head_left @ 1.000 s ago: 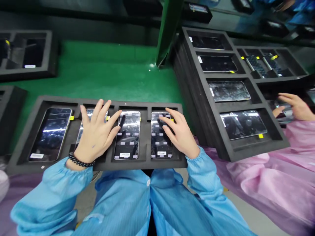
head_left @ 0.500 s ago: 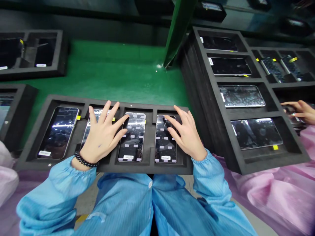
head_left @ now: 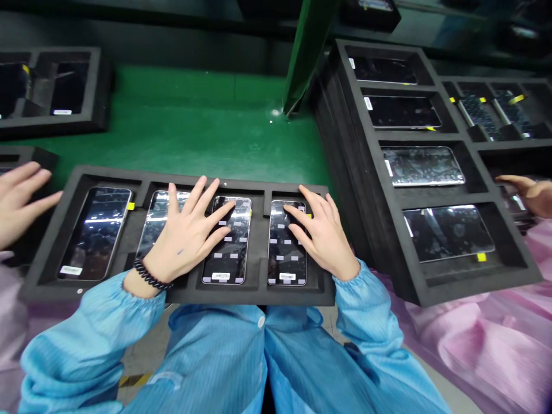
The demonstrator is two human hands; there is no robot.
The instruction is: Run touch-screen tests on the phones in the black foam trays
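Observation:
A black foam tray [head_left: 254,293] lies in front of me with several smartphones in its compartments. My left hand [head_left: 185,236] is spread, its index finger and thumb over a lit phone [head_left: 225,259] whose black screen shows small pale rectangles. That hand partly covers a phone [head_left: 157,215] in the compartment to its left. My right hand [head_left: 321,233] has its fingers apart, the index fingertip on or just above the top of another lit phone [head_left: 287,253] with the same pattern. At the tray's left end lies a dark-screened phone [head_left: 95,230] with a yellow tab.
Stacked foam trays [head_left: 426,236] with phones stand at the right; another phone tray [head_left: 97,118] is at the upper left. A green post [head_left: 308,57] rises from the green bench [head_left: 194,126]. Co-workers' hands show at the left [head_left: 21,198] and right [head_left: 532,192] edges.
My left hand has shifted slightly right across the lit phone's screen. My right index fingertip has moved little. A co-worker's hand has come into view at the left edge.

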